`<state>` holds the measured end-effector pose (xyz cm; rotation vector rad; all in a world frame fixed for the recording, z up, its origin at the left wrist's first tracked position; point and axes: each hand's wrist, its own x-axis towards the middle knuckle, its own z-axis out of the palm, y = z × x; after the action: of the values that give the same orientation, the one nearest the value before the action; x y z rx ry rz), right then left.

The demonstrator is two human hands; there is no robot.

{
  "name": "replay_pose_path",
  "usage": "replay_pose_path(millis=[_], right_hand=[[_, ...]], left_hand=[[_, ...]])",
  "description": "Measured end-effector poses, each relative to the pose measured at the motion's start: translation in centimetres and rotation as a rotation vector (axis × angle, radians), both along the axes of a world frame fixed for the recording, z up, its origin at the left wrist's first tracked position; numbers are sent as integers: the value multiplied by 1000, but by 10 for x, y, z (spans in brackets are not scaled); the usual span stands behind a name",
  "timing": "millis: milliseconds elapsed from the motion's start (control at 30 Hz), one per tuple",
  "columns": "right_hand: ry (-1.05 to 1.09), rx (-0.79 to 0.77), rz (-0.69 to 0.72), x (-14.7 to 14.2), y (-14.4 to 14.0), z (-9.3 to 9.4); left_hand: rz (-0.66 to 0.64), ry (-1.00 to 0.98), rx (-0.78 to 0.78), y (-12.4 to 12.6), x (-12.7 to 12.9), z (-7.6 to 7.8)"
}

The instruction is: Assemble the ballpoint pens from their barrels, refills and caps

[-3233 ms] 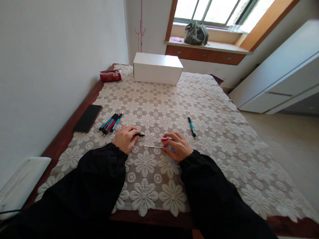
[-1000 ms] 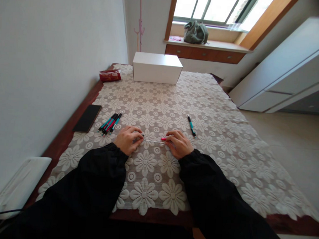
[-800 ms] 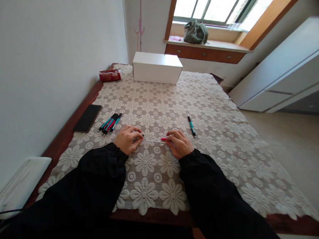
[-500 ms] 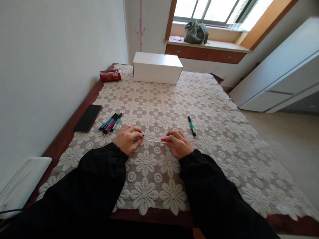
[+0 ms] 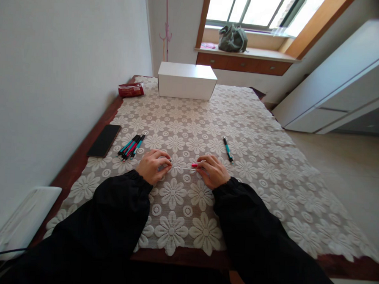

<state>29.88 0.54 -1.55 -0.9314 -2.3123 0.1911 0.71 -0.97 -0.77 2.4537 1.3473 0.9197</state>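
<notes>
Tablecloth (image 5: 254, 120) is covering most of a dark reddish-brown table (image 5: 183, 258): off-white lace, raised flower motifs, small rings between, scalloped edge. Both forearms are reaching in from the near edge, angling inward, in loose black sleeves with gathered cuffs. White box (image 5: 186, 81) is sitting at the far end, plain, rectangular, smooth-faced. Flat black slab (image 5: 104, 141) is lying by the left edge, rectangular.

Left hand (image 5: 152, 166) is resting low over the cloth, knuckles up, fingers curling, thumb and fingertips pinching one end of a thin white rod (image 5: 184, 168). Right hand (image 5: 213, 172) is mirroring it, fingers bent, pinching the rod's other end and also grasping a pink piece (image 5: 194, 165). Neither hand is releasing anything.

Red packet (image 5: 131, 89) is lying far left, crinkled, glossy. Pen bundle (image 5: 131, 146) is lying left of the left hand, slim barrels in black, teal and pink, bunched side by side. Lone pen (image 5: 227, 149), black and teal, is lying beyond the right hand, tilted. Pink piece is poking out past the right fingertips, short and smooth. Rod is running near-straight between the hands, very slim; material: can't tell. A dark tip (image 5: 170, 160) is just showing at the left fingertips, mostly hidden.
</notes>
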Motion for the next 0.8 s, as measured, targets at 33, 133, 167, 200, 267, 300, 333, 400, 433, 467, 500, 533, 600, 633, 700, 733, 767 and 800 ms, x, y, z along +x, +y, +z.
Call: replay_pose_path(millis=[33,133,167,200,267,300,333,400,433,467,500,533,600,633,700,733,767,800], right_hand=[[6,-2,5,0,0,0],[8,-18,16,-1,-1,1],[2,-23,14,-1,-1,2],[-5,-26,7,-1,-2,3],[-14,-26,-12,-3,-3,5],[-16,-26,-21,-3,-4,6],[-17,-28,-27,-4,-5,6],[-20,-35,-29,-6,-6,6],[-20,-42,-28,-7,-7,5],[-15,-50,-27,-8,-8,4],[-6,-59,-27,-9,-9,4],[5,-69,-29,-10,-10,3],[29,-88,-41,-12,-11,3],[39,-94,-53,-12,-11,3],[53,-105,-86,-12,-11,3],[59,-109,-105,-11,-11,3],[63,-112,-122,-11,-10,3],[66,-114,-138,-10,-9,2]], left_hand=[[-9,0,4,0,0,0],[-27,3,13,-1,2,2],[-30,4,15,-2,2,3],[-32,4,16,-2,3,4],[-36,3,18,-3,3,6],[-38,3,22,-4,4,7],[-42,2,26,-4,4,7],[-50,-4,41,-5,5,8],[-53,-7,49,-5,6,9],[-56,-10,57,-5,6,9],[-60,-12,63,-6,7,9],[-63,-16,69,-6,7,9],[-67,-26,74,-6,7,10],[-63,-35,75,-6,7,10],[-28,-59,78,-5,6,10],[0,-69,79,-5,6,10],[32,-71,78,-4,5,9],[66,-65,73,-4,4,8]])
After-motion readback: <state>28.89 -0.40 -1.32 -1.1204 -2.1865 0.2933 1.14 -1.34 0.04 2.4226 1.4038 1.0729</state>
